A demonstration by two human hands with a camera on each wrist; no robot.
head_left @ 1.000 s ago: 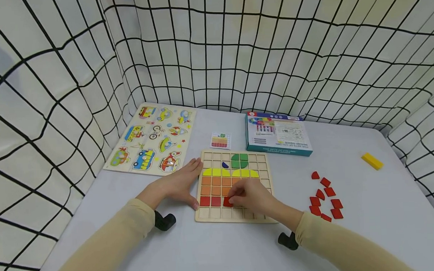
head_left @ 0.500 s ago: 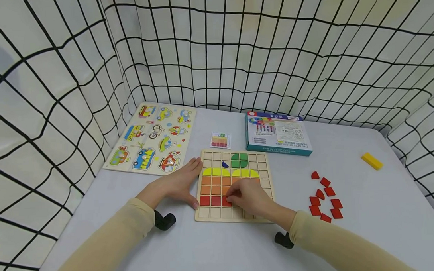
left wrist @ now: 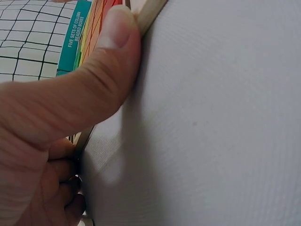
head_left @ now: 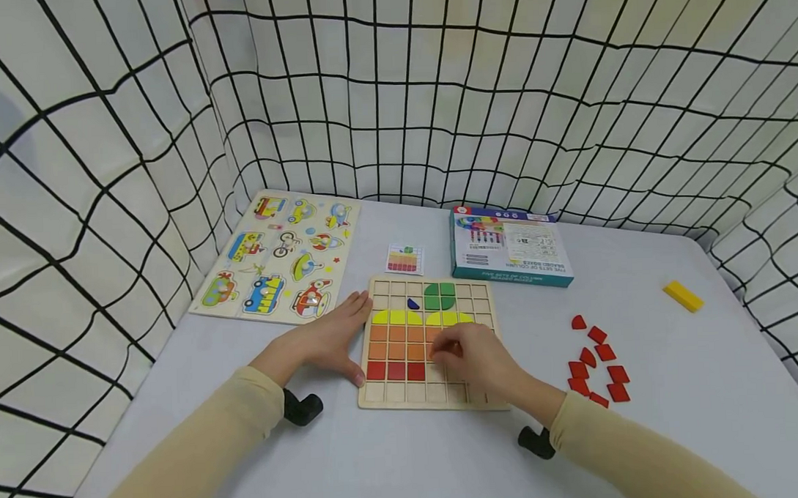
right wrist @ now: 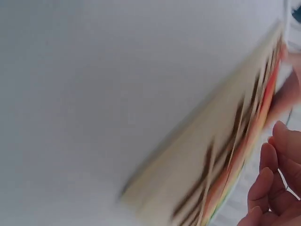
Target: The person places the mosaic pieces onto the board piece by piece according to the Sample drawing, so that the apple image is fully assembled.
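In the head view a wooden grid board (head_left: 394, 390) lies flat, with yellow, orange, green and red pieces in its cells. My left hand (head_left: 329, 339) rests along its left edge, thumb and fingers spread; the left wrist view shows the thumb (left wrist: 115, 35) touching the rim. Three red square pieces (head_left: 396, 371) sit side by side in a lower row. Just right of them, my right hand (head_left: 472, 356) hovers over the board with loosely bent fingers, hiding some cells. No piece shows in its fingers (right wrist: 268, 183) in the right wrist view. A small blue piece (head_left: 413, 303) lies near the green ones.
Several loose red pieces (head_left: 617, 374) lie right of the board, with a yellow block (head_left: 683, 296) beyond. Behind stand a pattern card (head_left: 404, 259) and a teal-edged box (head_left: 511, 246). A vehicle puzzle board (head_left: 280, 257) lies at the left. Black netting (head_left: 395, 124) encloses the table.
My right hand has let go of the third red square, now flat in its cell, and has moved slightly right. The left hand has stayed at the board's edge.
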